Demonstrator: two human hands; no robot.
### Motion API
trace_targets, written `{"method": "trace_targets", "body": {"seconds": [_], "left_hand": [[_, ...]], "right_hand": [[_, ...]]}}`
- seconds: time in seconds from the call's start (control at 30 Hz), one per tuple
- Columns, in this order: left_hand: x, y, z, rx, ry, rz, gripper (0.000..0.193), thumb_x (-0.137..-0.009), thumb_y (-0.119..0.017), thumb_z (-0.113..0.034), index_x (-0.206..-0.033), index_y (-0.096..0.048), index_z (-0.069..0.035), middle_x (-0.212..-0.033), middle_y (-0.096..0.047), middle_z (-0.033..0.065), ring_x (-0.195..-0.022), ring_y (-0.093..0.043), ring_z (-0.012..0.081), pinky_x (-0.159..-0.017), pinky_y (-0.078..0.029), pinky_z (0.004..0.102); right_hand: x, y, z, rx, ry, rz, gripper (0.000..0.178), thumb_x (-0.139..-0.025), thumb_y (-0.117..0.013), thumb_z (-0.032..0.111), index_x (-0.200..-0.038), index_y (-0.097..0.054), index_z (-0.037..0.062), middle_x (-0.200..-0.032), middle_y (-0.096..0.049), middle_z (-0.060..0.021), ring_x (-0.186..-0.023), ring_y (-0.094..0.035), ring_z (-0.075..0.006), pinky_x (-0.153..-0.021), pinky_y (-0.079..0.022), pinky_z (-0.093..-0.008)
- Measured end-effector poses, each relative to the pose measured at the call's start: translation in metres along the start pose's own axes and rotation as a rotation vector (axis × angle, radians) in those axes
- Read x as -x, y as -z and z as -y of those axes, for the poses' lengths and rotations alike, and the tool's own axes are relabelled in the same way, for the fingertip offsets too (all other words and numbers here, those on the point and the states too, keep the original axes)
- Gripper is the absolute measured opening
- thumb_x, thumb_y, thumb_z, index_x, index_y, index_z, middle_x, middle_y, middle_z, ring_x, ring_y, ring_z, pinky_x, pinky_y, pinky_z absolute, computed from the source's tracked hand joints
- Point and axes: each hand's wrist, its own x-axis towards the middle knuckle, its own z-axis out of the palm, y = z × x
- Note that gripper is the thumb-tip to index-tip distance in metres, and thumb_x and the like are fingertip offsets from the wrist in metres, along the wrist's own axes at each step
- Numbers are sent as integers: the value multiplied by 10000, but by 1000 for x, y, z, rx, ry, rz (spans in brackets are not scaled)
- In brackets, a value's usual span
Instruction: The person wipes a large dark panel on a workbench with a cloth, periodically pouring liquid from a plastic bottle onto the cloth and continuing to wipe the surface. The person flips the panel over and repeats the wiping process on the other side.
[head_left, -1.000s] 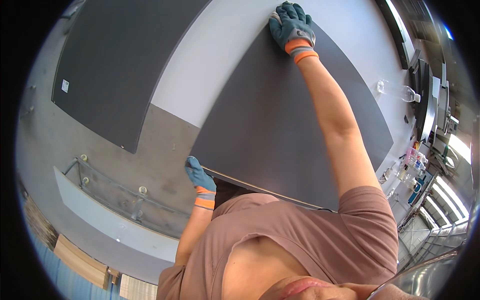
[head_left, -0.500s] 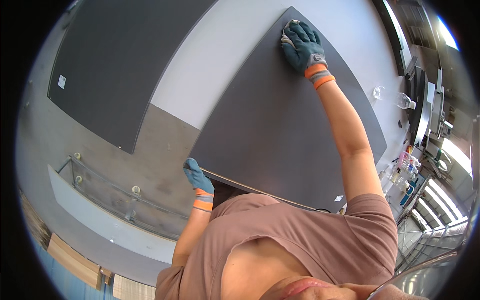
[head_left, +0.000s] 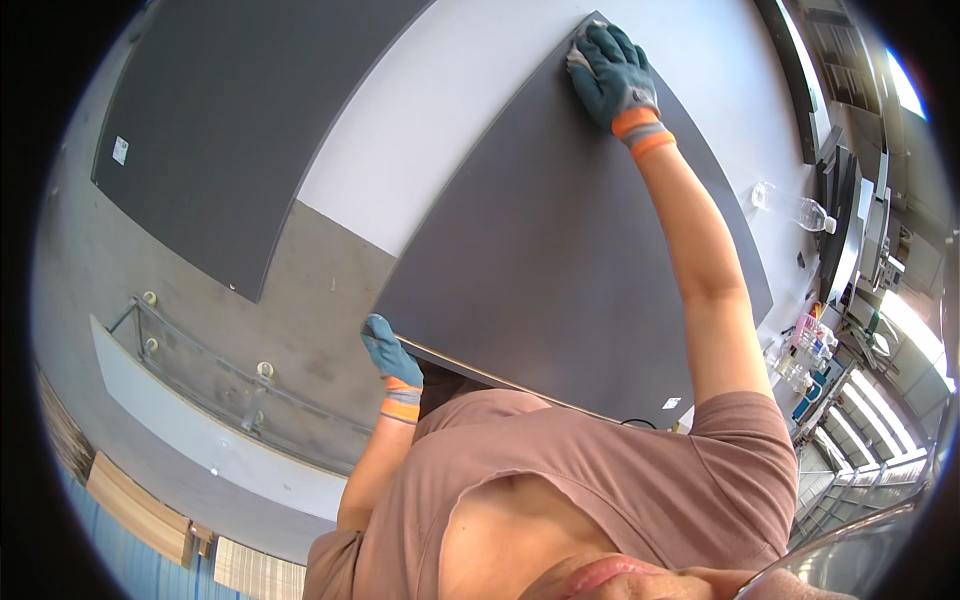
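Observation:
In front of me lies a large dark grey panel (head_left: 520,270) with a small white label near its close edge. My right hand (head_left: 612,80), in a dark green glove with an orange and grey cuff, reaches to the panel's far corner. Beneath that palm it presses a pale cloth (head_left: 577,52) flat on the surface; most of the cloth is hidden. At the near left corner my gloved left hand (head_left: 385,350) grips the panel's edge, its thumb and fingers partly hidden.
Left of it lies another dark panel (head_left: 240,130) with a label. A white surface (head_left: 400,120) shows between them. Clear plastic bottles (head_left: 800,212) lie to the right, near a pink basket (head_left: 806,330) and more bottles. A wheeled metal frame (head_left: 250,400) stands low on the left.
My right hand has slid the cloth slightly farther away, up to the panel's far corner. The left hand stays at the near corner. The view has shifted a little.

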Motion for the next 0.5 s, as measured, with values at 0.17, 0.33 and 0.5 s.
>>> {"method": "trace_targets", "body": {"seconds": [0.17, 0.33, 0.5], "left_hand": [[-1, 0, -3, 12, 32, -6, 435, -1126, -577, -474, -1292, -546, -73, -1243, -587, 66, -1126, -576, 201, -1026, -518, 387], [1, -9, -3, 45, -2, -32, 414, -1131, -570, -459, -1280, -555, -73, -1226, -588, 65, -1121, -578, 194, -1027, -513, 383], [-6, 6, 9, -13, -6, 12, 423, -1136, -559, -444, -1326, -545, -66, -1260, -588, 73, -1157, -590, 206, -1049, -506, 386]], "right_hand": [[-3, -5, -9, -9, 8, 45, 492, -1054, -639, 417, -1413, -730, 91, -1561, -631, -133, -1503, -515, -350, -1233, -382, -487], [8, 3, -9, 0, 7, 72, 481, -1060, -631, 407, -1413, -726, 94, -1540, -642, -136, -1502, -513, -354, -1219, -391, -486], [-10, -8, -12, 15, 18, 43, 489, -1051, -639, 412, -1420, -721, 102, -1555, -632, -137, -1521, -497, -350, -1238, -378, -487]]}}
